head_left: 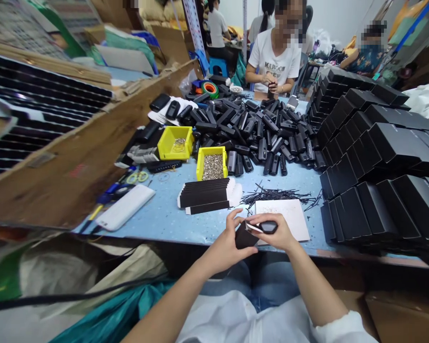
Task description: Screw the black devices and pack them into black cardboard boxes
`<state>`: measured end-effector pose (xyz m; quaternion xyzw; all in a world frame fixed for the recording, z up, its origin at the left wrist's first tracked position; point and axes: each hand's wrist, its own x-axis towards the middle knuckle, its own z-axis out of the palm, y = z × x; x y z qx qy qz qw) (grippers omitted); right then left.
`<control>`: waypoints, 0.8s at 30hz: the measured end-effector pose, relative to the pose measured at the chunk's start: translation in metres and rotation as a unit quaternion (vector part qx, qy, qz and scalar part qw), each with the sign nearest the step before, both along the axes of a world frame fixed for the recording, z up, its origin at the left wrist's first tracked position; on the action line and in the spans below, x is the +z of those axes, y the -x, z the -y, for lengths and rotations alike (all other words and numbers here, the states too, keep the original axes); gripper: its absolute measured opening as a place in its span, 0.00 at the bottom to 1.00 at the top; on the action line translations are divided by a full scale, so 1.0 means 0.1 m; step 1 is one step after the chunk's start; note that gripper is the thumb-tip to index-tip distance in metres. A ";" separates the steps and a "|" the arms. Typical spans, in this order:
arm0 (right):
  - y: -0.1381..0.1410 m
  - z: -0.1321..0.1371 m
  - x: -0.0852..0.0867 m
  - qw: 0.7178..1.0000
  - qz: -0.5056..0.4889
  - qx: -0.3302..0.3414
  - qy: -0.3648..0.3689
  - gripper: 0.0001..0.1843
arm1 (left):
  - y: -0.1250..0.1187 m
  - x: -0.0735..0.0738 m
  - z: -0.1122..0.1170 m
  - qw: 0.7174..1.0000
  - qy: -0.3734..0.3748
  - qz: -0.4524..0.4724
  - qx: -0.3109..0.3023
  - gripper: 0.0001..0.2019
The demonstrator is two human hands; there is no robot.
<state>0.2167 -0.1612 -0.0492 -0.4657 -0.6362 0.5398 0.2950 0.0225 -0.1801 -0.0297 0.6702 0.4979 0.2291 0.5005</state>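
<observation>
My left hand (229, 240) is closed around a small black box (243, 237) at the near edge of the blue table (171, 214). My right hand (277, 234) pinches a small black oval device (268, 226) at the box's open end, where a white flap shows. Both hands meet just in front of a white sheet (289, 216). A fanned stack of flat black cartons (207, 195) lies just beyond my left hand.
Stacks of closed black boxes (379, 162) fill the right side. A heap of black devices (257, 133) covers the table's middle, with two yellow bins (210, 164) and thin black ties (275, 194). A white phone (125, 207) lies left. A person (275, 57) sits opposite.
</observation>
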 end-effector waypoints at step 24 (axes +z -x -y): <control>-0.02 0.22 -0.10 0.955 0.088 -0.077 -0.272 0.23 | -0.11 0.01 -0.12 0.996 0.058 0.059 -0.040 0.46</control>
